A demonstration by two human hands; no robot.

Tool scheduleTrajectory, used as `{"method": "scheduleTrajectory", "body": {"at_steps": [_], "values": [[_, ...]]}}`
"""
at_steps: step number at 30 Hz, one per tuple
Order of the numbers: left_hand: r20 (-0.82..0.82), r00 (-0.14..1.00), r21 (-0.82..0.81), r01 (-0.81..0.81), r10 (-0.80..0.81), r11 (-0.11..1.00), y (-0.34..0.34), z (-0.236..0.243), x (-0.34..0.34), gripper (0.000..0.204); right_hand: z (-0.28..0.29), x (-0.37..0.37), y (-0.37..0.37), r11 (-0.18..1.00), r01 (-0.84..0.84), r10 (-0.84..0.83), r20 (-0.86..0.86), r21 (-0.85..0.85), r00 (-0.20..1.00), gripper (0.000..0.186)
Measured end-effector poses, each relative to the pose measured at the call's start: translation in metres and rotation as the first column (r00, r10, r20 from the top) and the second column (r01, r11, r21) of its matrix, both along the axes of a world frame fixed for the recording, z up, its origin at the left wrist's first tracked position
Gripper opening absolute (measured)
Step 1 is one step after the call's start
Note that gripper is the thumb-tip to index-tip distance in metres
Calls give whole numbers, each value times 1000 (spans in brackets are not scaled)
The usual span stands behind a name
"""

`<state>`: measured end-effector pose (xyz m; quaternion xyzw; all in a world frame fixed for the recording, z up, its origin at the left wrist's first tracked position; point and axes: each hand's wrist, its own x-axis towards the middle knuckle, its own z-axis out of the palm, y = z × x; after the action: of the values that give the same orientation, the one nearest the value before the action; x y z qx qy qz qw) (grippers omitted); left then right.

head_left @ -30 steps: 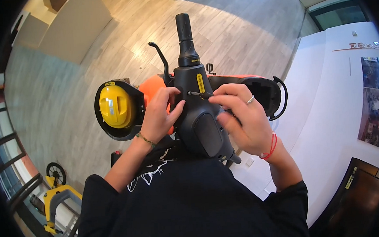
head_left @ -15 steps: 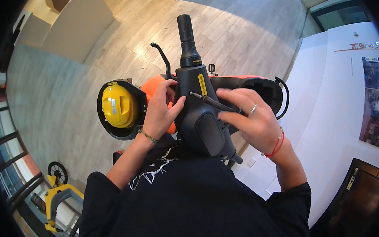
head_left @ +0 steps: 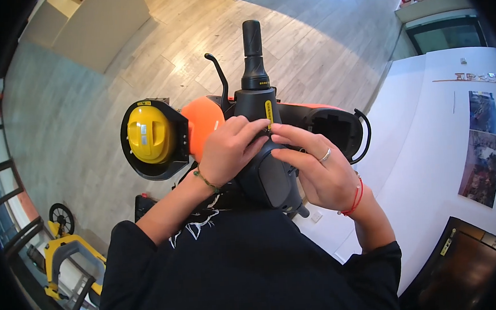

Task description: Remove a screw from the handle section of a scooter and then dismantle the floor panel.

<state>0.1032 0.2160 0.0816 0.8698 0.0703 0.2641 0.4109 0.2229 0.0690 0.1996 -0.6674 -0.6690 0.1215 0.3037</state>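
Observation:
I look down on a black handlebar housing (head_left: 269,182) of an orange vehicle (head_left: 203,118). A narrow yellow label (head_left: 269,114) runs along the housing's top. My left hand (head_left: 228,150) lies curled on the housing's left side, its fingertips at the label. My right hand (head_left: 317,173) lies over the right side, with its fingers stretched toward the same spot, so both sets of fingertips nearly meet. Whether something thin sits under the right fingers is hidden. A black hand grip (head_left: 251,38) and a brake lever (head_left: 218,71) stick out beyond the hands.
A yellow helmet (head_left: 147,134) rests in a black basket (head_left: 177,159) to the left. An open black compartment (head_left: 331,124) shows at the right. A white wall with pictures (head_left: 429,144) stands on the right, and a yellow wheeled cart (head_left: 67,257) at lower left on the wood floor (head_left: 140,59).
A thin dark rod seen between my hands earlier no longer shows. My right fingers have slid forward to the yellow label, and my left fingertips have closed in beside them.

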Motion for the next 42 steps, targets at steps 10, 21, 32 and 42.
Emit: {"method": "scheduleTrajectory", "body": {"at_steps": [10, 21, 32, 42], "values": [[31, 998, 162, 49, -55, 986, 2, -5, 4, 32, 29, 16, -2, 999, -6, 28, 421, -54, 906, 26], [172, 985, 161, -52, 24, 986, -12, 12, 8, 39, 36, -14, 3, 847, 275, -404, -213, -456, 890, 44], [164, 986, 71, 1, -12, 997, -21, 17, 1, 39, 34, -18, 2, 810, 319, -427, -120, -493, 896, 15], [119, 992, 216, -64, 39, 974, -20, 24, 3, 37, 31, -13, 0, 974, 160, -98, 341, -158, 935, 33]]}}
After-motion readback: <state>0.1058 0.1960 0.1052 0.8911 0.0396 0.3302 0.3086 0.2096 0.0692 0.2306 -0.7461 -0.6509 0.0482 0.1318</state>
